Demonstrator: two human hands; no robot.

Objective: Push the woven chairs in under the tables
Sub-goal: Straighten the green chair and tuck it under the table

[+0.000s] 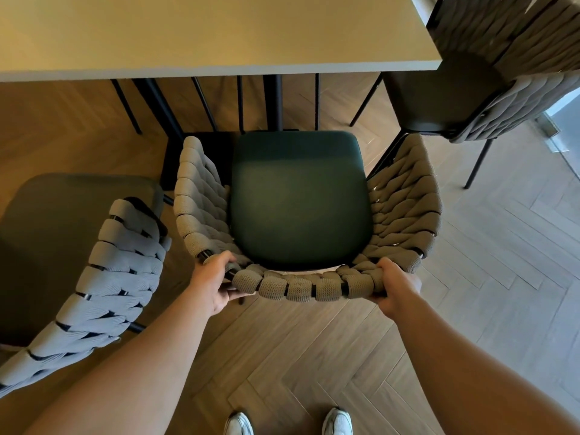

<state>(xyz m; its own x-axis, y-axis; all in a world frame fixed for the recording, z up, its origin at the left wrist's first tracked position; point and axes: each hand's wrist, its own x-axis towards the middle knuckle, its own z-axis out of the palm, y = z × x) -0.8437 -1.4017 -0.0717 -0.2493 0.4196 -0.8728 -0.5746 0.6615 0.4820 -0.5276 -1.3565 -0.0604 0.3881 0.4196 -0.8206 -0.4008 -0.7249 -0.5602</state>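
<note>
Chair (301, 199) faces table edge (219, 72), grey chair (119, 277) just beside.

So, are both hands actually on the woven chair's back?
Touching. The head view shows the left hand and right hand each gripping the back rim of the woven chair.

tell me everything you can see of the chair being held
The woven chair has a curved back and arms of thick taupe knitted straps wrapped round a black frame, and a padded dark green seat. It stands upright on the herringbone wood floor, facing the pale table, its seat wholly in view, not yet under the top. The left hand and right hand grip the back's top rail at either end.
</note>
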